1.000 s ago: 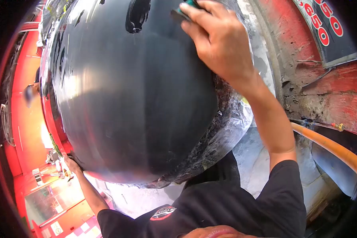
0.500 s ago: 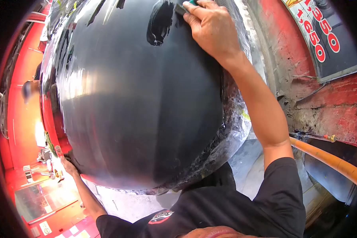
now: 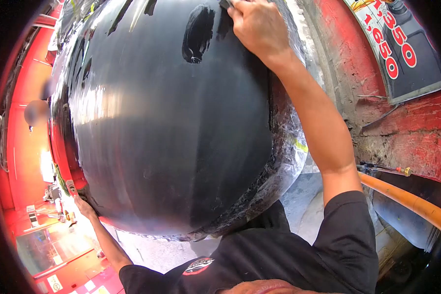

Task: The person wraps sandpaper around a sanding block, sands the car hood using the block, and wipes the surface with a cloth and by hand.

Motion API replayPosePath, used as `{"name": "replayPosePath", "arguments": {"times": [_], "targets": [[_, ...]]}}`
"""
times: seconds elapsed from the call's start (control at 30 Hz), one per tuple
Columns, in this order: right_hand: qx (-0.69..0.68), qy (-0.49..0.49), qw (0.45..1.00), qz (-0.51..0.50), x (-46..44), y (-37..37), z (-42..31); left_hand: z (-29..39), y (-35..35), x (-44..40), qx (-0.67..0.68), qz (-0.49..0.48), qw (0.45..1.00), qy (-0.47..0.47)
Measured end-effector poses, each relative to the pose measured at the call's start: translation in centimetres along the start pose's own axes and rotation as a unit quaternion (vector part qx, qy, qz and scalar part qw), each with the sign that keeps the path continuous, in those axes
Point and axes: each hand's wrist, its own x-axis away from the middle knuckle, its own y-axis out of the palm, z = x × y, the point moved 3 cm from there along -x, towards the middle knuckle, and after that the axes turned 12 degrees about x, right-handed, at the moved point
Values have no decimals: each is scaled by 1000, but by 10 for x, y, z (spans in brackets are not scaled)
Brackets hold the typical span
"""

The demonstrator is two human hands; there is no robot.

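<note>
A large, curved black panel, apparently a vehicle body part, fills the middle of the head view. It has a dull sheen, with darker black patches near its top. At the panel's upper right, my right hand is closed on a small flat grey block, pressed against the surface. The top of the view cuts off part of that hand. Down at the lower left edge of the panel is my left hand. Its fingers seem closed around a small greyish thing that I cannot make out.
Clear plastic sheeting wraps the panel's right and lower edges. On the right are a worn red wall, a price sign and an orange pipe. Another person is at the far left, near a red wall.
My right hand has slid slightly up the panel with the block, so less of the block shows. The left hand stays at the edge. The view has shifted slightly.
</note>
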Motion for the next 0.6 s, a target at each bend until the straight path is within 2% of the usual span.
{"name": "replayPosePath", "arguments": {"times": [0.13,0.23,0.33,0.37,0.43,0.53,0.6], "targets": [[17,11,1000,4,19,9,2,4,1,2,9,11,1000,-6],[2,-2,1000,10,43,-15,-11,16,0,12,25,16,999,-14],[18,6,1000,2,13,0,0,15,0,10,32,22,999,-17],[-16,36,998,-42,-2,0,2,10,0,7,22,19,1000,-10],[2,39,999,-30,-13,-4,-1,-6,0,0,4,19,1000,2],[35,-10,998,-53,12,-6,-3,-3,3,1,20,30,999,9],[14,-3,1000,-26,37,-23,-15,7,1,9,24,31,999,-2]]}}
